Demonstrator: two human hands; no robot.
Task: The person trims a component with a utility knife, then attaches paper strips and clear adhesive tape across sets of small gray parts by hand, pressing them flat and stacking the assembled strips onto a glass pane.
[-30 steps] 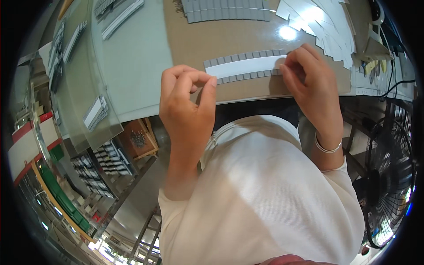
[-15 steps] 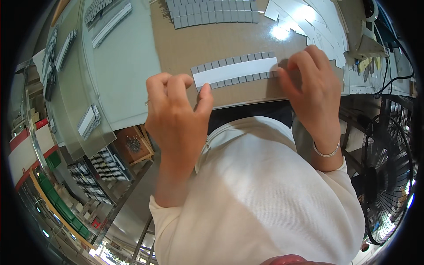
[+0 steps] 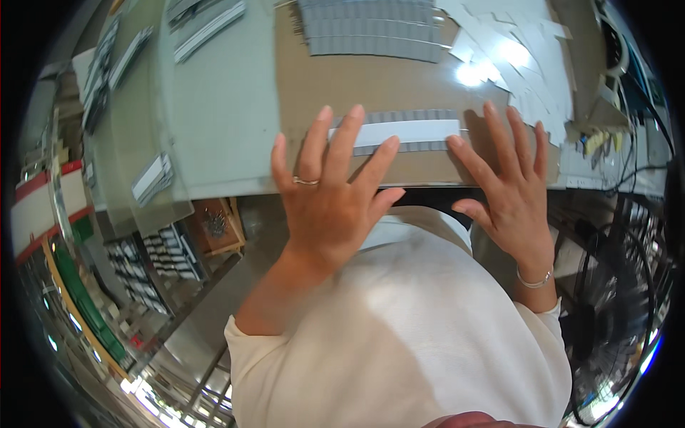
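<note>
A white paper-like strip (image 3: 421, 133) lies along the middle of a row of small grey pieces (image 3: 417, 115), whose ends show on both long sides. My left hand (image 3: 332, 196) is open, its fingers spread over the strip's left end and covering part of it. My right hand (image 3: 512, 192) is open too, with its index fingertip at the strip's right end. Neither hand grips anything. I cannot tell whether the fingertips press on the strip or hover just over it. The row rests on a brown board (image 3: 307, 89) near the table's front edge.
Farther back lies a block of grey rows (image 3: 371, 36). White strips (image 3: 535, 78) are heaped at the back right. Bundled strips (image 3: 152, 178) sit on glass at the left. A small wooden drawer (image 3: 214, 225) is below, and a black fan (image 3: 614, 285) stands at the right.
Both hands have gone from curled fingers to spread, stretched ones. My left hand has moved right, over the strip's left end. The view has shifted slightly.
</note>
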